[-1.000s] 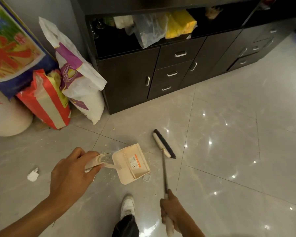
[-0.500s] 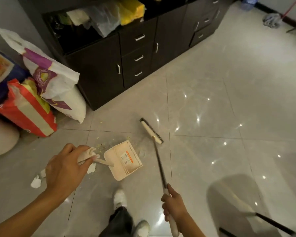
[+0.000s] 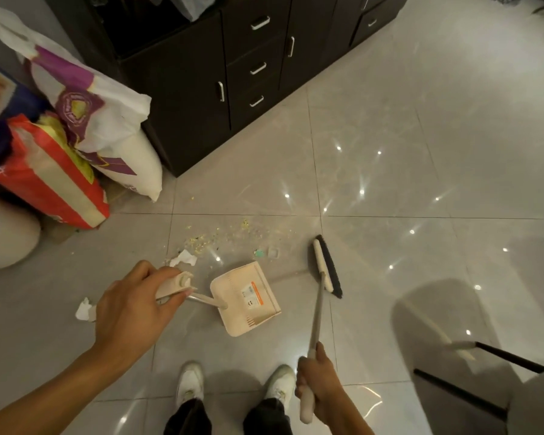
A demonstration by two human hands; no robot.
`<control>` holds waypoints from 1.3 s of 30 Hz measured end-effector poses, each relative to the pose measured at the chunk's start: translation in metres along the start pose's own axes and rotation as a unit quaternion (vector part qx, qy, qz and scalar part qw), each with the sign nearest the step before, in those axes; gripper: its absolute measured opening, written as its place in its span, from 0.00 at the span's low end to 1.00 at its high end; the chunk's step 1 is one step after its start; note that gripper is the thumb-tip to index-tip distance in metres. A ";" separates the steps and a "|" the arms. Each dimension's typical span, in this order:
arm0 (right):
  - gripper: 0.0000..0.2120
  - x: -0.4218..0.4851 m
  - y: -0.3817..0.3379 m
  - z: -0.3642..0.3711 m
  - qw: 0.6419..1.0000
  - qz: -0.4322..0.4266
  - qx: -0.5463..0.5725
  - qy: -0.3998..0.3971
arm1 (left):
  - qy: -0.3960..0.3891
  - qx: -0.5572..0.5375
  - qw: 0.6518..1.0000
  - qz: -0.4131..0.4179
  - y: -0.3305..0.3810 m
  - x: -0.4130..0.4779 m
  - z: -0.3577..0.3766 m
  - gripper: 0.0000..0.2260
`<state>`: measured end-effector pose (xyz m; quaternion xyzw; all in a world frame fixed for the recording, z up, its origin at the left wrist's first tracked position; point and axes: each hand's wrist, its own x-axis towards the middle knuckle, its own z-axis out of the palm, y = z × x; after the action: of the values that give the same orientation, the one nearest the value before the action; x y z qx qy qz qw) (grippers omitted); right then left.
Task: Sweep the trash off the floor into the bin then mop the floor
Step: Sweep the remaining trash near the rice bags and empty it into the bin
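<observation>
Two tools are in use: the left hand (image 3: pixel 129 312) has its fingers (image 3: pixel 148 271) curled round the long handle of the cream dustpan (image 3: pixel 245 298). The pan sits low at the floor (image 3: pixel 390 152) just ahead of the white shoes (image 3: pixel 189 384), probably parked close so debris can be pushed straight in. The right hand (image 3: pixel 319 387) wraps its fingers round the broom (image 3: pixel 327 266) handle, the bristled head set just right of the pan, beside the trash rather than behind it. Yellowish crumbs (image 3: pixel 214 238) lie scattered beyond the pan toward the dark cabinet (image 3: pixel 186 89), with one paper scrap (image 3: pixel 184 258) near the dustpan handle and another scrap (image 3: pixel 84 309) behind the left hand. Stacked sacks (image 3: pixel 101 120) crowd the cabinet's corner and may hamper a stroke from that side; black furniture legs (image 3: pixel 509 356) stand to the right. No bin is in view.
</observation>
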<state>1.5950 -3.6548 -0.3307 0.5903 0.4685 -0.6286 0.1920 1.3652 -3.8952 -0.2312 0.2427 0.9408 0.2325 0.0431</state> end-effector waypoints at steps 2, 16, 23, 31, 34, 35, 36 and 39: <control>0.31 -0.006 -0.004 0.034 1.000 -0.001 -0.009 -0.023 | -0.006 -0.007 1.000 0.003 -0.010 -0.005 -0.007 0.19; 0.32 -0.034 -0.018 0.095 0.996 -0.080 -0.004 0.031 | 0.001 -0.022 1.000 0.018 -0.073 -0.013 -0.040 0.22; 0.37 -0.024 -0.023 0.084 0.998 -0.043 0.018 0.030 | 0.020 -0.022 0.999 -0.015 -0.103 -0.032 -0.057 0.18; 0.38 -0.027 -0.011 0.164 0.995 -0.015 -0.074 -0.073 | 0.040 -0.017 0.996 -0.073 -0.126 -0.049 -0.069 0.15; 0.37 -0.032 -0.015 0.180 0.991 -0.025 -0.080 -0.101 | 0.048 -0.010 0.996 -0.080 -0.128 -0.053 -0.071 0.14; 0.37 -0.032 -0.017 0.181 0.991 -0.030 -0.079 -0.101 | 0.048 -0.010 0.996 -0.077 -0.128 -0.054 -0.071 0.14; 0.36 -0.032 -0.017 0.180 0.992 -0.034 -0.076 -0.095 | 0.048 -0.011 0.996 -0.074 -0.128 -0.054 -0.071 0.14; 0.34 -0.034 -0.016 0.172 0.994 -0.048 -0.073 -0.070 | 0.047 -0.010 0.996 -0.073 -0.127 -0.054 -0.070 0.15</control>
<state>1.4928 -3.7981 -0.3169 0.5060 0.5264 -0.6412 0.2361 1.3439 -4.0485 -0.2289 0.1619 0.9547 0.2491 0.0178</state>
